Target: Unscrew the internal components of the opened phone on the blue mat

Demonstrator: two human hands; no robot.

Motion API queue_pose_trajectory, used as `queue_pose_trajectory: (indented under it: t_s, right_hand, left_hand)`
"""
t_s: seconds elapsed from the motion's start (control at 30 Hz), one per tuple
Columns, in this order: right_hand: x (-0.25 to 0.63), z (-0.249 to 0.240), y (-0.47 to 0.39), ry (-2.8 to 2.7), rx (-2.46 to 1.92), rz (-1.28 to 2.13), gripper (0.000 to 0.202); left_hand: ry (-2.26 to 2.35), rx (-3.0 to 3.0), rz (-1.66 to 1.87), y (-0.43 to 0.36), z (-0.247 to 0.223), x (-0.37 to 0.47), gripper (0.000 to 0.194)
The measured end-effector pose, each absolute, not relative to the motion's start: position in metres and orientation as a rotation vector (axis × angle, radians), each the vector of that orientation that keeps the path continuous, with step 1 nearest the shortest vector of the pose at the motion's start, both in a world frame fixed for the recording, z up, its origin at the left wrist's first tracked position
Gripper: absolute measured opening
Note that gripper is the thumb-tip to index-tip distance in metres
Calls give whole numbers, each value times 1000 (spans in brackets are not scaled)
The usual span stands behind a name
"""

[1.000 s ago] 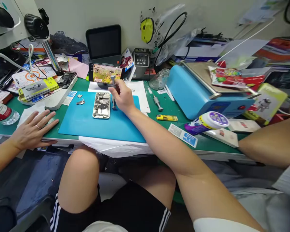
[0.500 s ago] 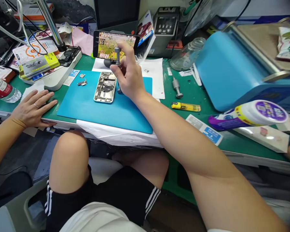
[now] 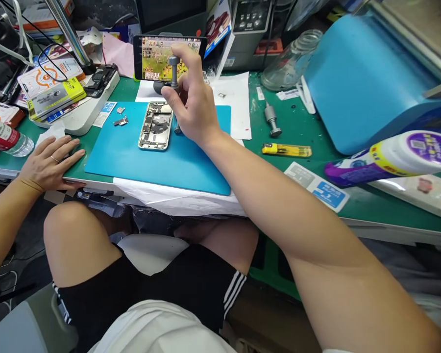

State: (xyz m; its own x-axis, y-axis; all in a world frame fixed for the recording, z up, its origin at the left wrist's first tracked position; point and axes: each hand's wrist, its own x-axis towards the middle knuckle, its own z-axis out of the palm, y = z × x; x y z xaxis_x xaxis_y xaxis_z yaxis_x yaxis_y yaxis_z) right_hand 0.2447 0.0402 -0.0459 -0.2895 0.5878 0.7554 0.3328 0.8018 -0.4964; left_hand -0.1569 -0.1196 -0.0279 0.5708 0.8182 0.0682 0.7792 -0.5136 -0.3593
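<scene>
My right hand (image 3: 194, 98) is raised over the blue mat (image 3: 191, 166), its thumb and fingers closed round a grey screwdriver (image 3: 174, 71) held upright. Below the palm, another grey tool end (image 3: 177, 129) shows on the mat, partly hidden by the hand. Just left of it lies an opened phone (image 3: 155, 126) with its inner boards and parts bare. Two small phone parts, among them a dark connector piece (image 3: 121, 121), rest farther left on the mat. My left hand (image 3: 51, 159) lies flat with fingers spread at the table's front edge, beside a white tissue (image 3: 52, 133).
A propped phone (image 3: 137, 61) with a game on screen stands behind the mat. On the right are another screwdriver (image 3: 271, 121), a yellow cutter (image 3: 286, 150), a glass jar (image 3: 288, 66), a purple-and-white bottle (image 3: 385, 159) and a blue machine (image 3: 341, 83). A water bottle (image 3: 7, 138) lies left.
The view has shifted slightly, and the knee at the left has swung outward. My right hand still holds the screwdriver over the mat; my left hand stays flat.
</scene>
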Motion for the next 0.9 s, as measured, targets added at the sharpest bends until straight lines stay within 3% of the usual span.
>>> queue_pose_trajectory:
  t_s: [0.6,0.9]
  right_hand:
    - [238,-50,44,-1941,-682,249,46]
    - [236,-60,53,-1536,-644,355,48]
  left_hand:
    - [-1468,-2539,19,-122,-30,-149,84]
    - [-1412,-2559,34,-124,-30,-156,74]
